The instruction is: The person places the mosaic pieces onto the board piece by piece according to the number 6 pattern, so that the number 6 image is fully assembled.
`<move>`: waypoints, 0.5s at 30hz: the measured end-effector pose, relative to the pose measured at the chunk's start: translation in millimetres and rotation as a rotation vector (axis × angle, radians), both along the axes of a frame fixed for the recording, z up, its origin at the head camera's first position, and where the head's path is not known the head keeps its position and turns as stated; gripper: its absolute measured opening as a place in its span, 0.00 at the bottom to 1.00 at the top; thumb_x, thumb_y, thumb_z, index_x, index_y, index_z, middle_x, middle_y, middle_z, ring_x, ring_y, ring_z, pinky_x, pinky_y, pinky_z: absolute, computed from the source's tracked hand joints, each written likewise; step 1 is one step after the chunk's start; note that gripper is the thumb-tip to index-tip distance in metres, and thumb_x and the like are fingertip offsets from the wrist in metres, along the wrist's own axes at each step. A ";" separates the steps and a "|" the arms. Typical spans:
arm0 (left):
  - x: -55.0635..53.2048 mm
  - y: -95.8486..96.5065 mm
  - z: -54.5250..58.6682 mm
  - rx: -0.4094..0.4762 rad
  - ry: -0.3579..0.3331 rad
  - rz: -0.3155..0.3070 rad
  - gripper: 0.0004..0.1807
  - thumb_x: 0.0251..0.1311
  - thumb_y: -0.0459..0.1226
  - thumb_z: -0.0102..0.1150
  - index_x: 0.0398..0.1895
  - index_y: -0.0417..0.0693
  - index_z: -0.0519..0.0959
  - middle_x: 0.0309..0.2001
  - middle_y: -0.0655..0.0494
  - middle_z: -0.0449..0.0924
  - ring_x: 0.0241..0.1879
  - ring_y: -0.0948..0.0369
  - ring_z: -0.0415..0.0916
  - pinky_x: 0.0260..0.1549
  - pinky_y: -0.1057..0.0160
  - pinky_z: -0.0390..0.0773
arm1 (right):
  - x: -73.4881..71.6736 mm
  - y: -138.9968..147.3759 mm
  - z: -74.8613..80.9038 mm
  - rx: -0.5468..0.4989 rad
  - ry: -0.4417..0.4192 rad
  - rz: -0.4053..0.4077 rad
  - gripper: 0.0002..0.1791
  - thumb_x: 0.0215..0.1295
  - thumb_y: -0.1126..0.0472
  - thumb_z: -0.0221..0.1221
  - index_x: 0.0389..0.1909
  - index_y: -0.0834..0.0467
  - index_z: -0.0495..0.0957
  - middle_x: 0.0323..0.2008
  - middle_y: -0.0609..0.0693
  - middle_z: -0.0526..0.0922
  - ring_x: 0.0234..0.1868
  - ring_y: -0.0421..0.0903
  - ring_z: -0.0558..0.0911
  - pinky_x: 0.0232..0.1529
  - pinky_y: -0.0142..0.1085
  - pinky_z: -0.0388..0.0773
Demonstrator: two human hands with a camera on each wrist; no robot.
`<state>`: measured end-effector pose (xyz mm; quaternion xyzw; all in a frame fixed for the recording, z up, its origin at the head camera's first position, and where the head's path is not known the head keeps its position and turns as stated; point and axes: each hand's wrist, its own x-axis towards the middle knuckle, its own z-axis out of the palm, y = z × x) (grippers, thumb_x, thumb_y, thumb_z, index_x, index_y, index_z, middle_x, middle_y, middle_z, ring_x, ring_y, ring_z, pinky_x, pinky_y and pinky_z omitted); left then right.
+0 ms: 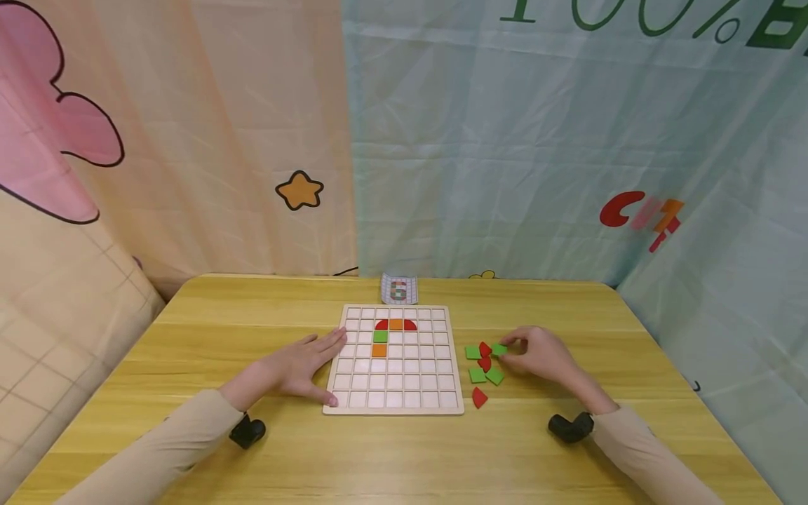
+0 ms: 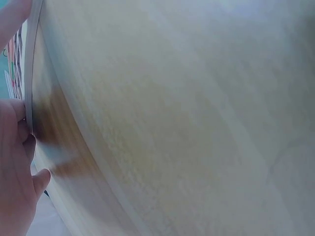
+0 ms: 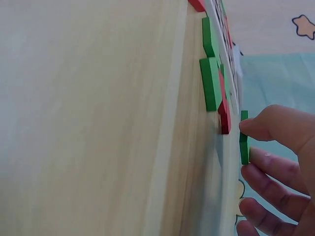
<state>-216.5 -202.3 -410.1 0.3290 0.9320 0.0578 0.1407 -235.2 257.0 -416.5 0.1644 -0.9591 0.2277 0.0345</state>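
Observation:
A pale wooden grid board (image 1: 394, 361) lies on the table. Set in its squares are a red quarter-round piece (image 1: 381, 325), an orange square (image 1: 395, 324), another red quarter-round (image 1: 410, 325), a green square (image 1: 380, 337) and a lower orange square (image 1: 379, 350). My left hand (image 1: 309, 365) rests spread along the board's left edge, fingertips and thumb on its rim. To the right of the board, my right hand (image 1: 539, 354) pinches a green square tile (image 3: 244, 137) between thumb and fingers, lifted off the table in the right wrist view.
Loose green squares (image 1: 477, 375) and red quarter-rounds (image 1: 480, 398) lie between the board and my right hand. Behind the board stands a small pattern card (image 1: 399, 289) with a coloured figure on a grid. Printed curtains (image 1: 536, 140) hang beyond the table (image 1: 391, 456).

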 end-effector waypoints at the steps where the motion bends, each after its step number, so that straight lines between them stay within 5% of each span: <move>1: -0.5 -0.1 -0.4 -0.003 -0.002 0.003 0.62 0.49 0.70 0.55 0.76 0.39 0.45 0.78 0.45 0.39 0.76 0.51 0.44 0.72 0.43 0.50 | -0.3 -2.4 0.7 0.001 0.001 0.002 0.13 0.52 0.53 0.70 0.38 0.52 0.86 0.30 0.44 0.83 0.25 0.39 0.70 0.24 0.30 0.67; 8: -1.7 -0.7 -1.5 -0.008 -0.003 0.006 0.62 0.49 0.71 0.54 0.76 0.41 0.45 0.78 0.46 0.38 0.76 0.52 0.43 0.72 0.44 0.50 | -2.2 -20.7 5.8 -0.019 0.011 0.026 0.12 0.53 0.53 0.69 0.39 0.50 0.87 0.39 0.47 0.86 0.36 0.41 0.79 0.35 0.36 0.77; 15: -0.5 -1.0 -0.5 -0.005 -0.007 0.006 0.62 0.49 0.71 0.54 0.76 0.41 0.45 0.78 0.46 0.38 0.76 0.52 0.43 0.73 0.44 0.49 | -5.2 -43.1 7.3 -0.045 0.008 0.053 0.12 0.53 0.52 0.69 0.39 0.51 0.87 0.38 0.46 0.86 0.36 0.42 0.79 0.33 0.35 0.77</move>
